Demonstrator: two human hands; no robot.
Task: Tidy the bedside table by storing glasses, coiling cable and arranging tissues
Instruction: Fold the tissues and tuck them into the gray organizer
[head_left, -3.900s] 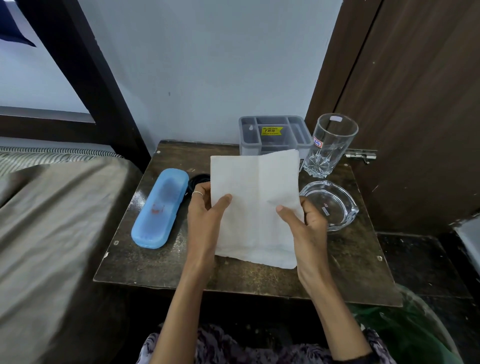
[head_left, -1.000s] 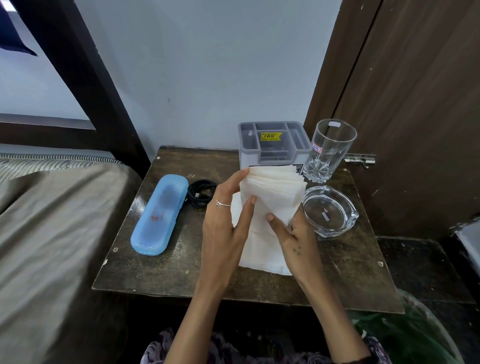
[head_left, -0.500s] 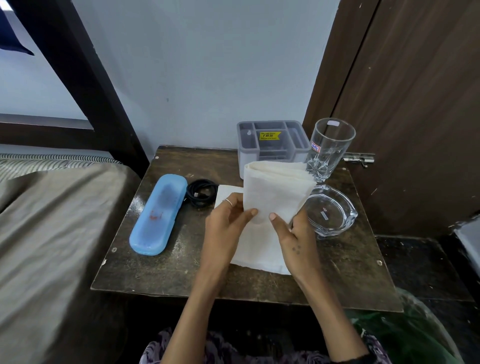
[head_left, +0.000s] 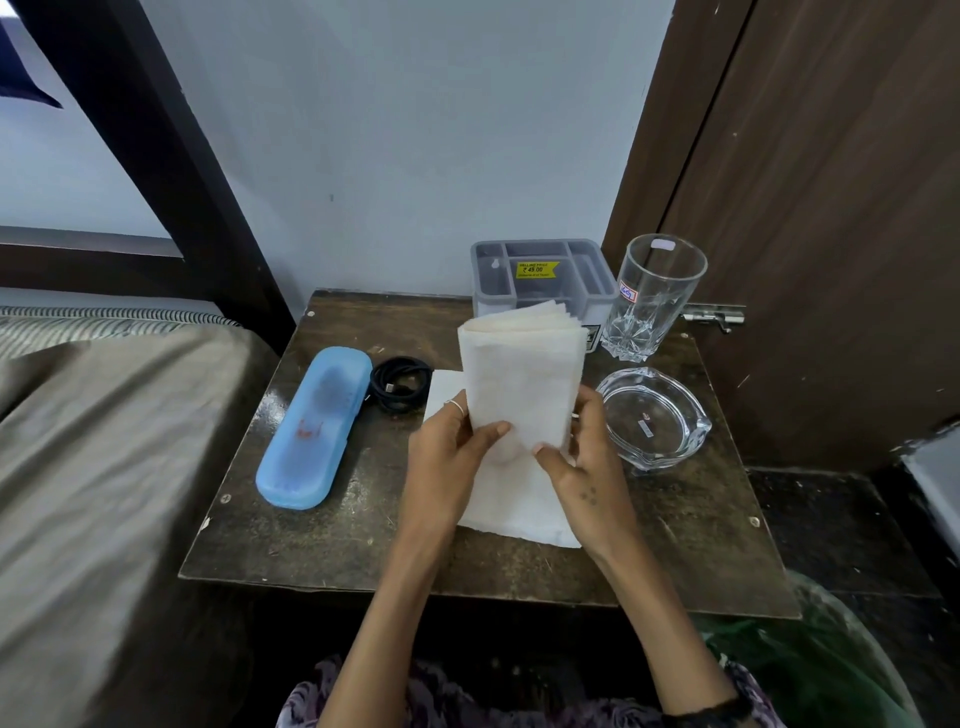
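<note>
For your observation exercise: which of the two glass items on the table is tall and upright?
The drinking glass beside the grey organiser; the glass ashtray is low and wide.

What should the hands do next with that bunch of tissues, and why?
Probably lower the folded tissues flat onto the loose tissue lying on the table. The left hand and right hand both pinch the bundle's lower edge, holding it upright, its layers fanning apart at the top. The blue case is closed and the cable is coiled, so only tissues look unfinished.
</note>
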